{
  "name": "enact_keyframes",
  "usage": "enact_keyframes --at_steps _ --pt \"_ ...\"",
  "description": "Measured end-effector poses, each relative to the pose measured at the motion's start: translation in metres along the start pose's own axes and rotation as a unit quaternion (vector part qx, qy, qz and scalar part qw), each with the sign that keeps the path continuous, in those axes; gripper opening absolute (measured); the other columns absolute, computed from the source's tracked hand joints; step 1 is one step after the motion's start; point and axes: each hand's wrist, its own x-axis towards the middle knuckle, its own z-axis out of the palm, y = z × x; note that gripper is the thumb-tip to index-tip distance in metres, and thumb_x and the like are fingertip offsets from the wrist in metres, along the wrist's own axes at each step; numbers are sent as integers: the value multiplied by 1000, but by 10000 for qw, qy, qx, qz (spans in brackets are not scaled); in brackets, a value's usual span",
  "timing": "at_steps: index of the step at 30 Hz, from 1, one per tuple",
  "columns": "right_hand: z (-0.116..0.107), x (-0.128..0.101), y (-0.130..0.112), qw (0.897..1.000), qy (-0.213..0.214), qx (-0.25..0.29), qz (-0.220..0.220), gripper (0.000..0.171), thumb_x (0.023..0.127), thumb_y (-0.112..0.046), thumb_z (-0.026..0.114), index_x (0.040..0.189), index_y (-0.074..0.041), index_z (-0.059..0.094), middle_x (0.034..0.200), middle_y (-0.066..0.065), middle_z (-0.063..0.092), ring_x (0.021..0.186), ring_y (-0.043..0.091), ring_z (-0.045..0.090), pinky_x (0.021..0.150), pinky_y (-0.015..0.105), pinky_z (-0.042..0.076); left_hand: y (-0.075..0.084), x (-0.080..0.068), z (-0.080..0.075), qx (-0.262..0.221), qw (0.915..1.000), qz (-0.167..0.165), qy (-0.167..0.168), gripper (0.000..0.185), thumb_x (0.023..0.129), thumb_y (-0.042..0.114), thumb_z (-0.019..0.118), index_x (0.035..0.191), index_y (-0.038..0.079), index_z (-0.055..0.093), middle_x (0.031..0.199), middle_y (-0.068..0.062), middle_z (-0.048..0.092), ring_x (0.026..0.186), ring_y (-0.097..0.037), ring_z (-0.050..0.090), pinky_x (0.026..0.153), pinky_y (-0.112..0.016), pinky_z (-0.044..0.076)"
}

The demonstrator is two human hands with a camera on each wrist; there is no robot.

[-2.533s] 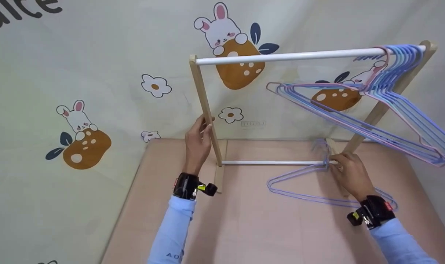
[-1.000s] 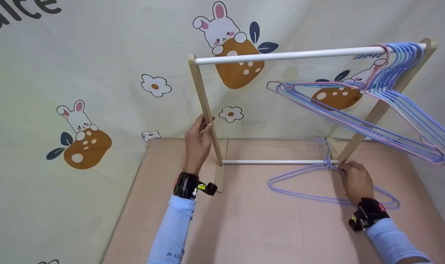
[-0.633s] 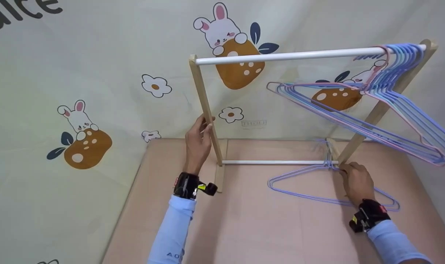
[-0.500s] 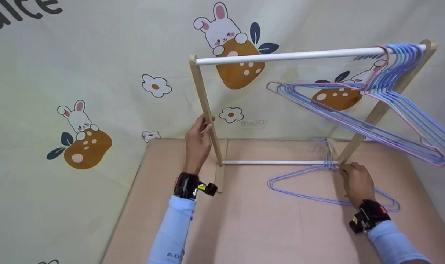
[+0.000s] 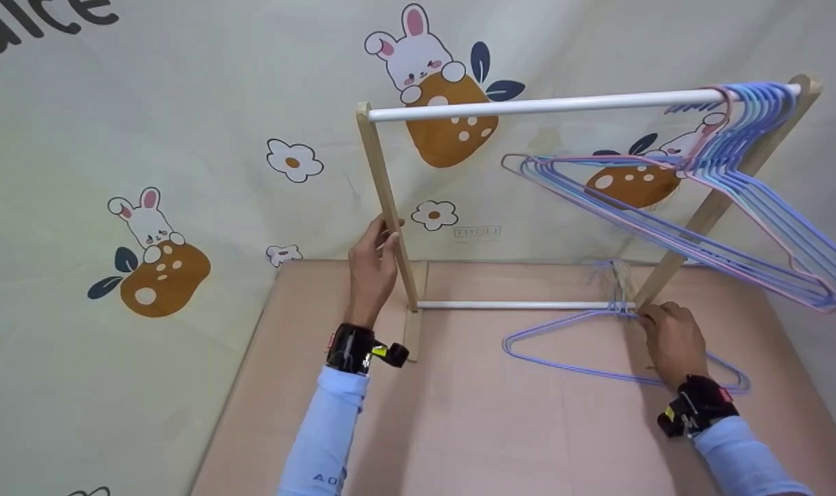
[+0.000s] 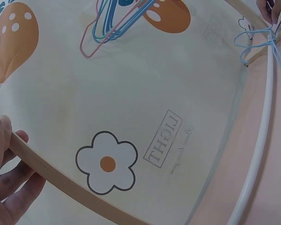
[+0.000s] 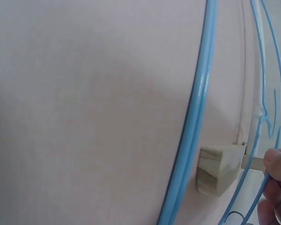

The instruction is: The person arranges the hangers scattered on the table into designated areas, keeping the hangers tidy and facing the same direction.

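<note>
My left hand point(image 5: 373, 265) holds the left wooden post point(image 5: 378, 172) of a small clothes rack, thumb in front and fingers behind it. On the right, my right hand point(image 5: 673, 341) is low beside the foot of the other post point(image 5: 655, 279). In the right wrist view its thumb and fingers point(image 7: 277, 161) pinch the wire of a blue hanger point(image 7: 258, 199). Two blue hangers point(image 5: 506, 343) are at the right end of the white lower rod point(image 5: 514, 304), close together. My right hand covers part of their right side.
Several blue hangers and a pink hanger point(image 5: 708, 134) hang bunched at the right end of the white upper rod point(image 5: 528, 108). The rack stands on a pinkish table surface point(image 5: 500, 427). Behind it is a cloth backdrop point(image 5: 218, 124) printed with rabbits and flowers.
Since the earliest frame my right hand has moved right and slightly down, and the lower hangers' hooks have shifted a little right along the rod. My left hand stays put.
</note>
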Motion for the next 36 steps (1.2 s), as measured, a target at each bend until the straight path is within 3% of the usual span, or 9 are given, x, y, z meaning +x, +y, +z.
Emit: enact_keyframes --at_steps 10,18,21,28,36 --pt "-3 3 -5 9999 35 -94 -67 11 82 3 67 91 -3 66 84 12 57 76 33 51 57 49 42 0 1 0 -36 10000 -49 3 32 97 10 50 129 8 53 115 -1 62 107 -11 57 84 -26 51" --pt "-6 6 -12 10000 48 9 -8 11 83 4 66 92 -2 65 85 13 56 78 33 50 57 48 41 -1 2 1 -48 10000 -79 17 35 95 2 51 130 7 51 116 -6 61 107 -19 58 84 -28 51" --pt "-7 7 -13 10000 85 -5 -11 11 83 5 65 91 -1 65 86 13 55 78 33 49 57 47 41 5 2 0 -77 9999 -65 30 34 95 -2 50 129 2 51 115 -12 61 107 -23 58 84 -29 51" --pt "-11 8 -18 10000 77 17 50 11 84 4 65 93 -2 64 88 14 54 78 33 48 56 46 40 36 0 -5 -111 9999 -40 37 31 94 -7 49 125 -7 51 113 -20 60 105 -31 58 85 -33 51" --pt "-18 12 -27 9997 235 5 36 10 83 4 66 88 -3 63 87 13 54 78 34 49 58 49 41 35 0 -5 -224 9997 -9 11 31 94 -6 50 124 -7 51 112 -21 60 107 -31 58 84 -31 51"
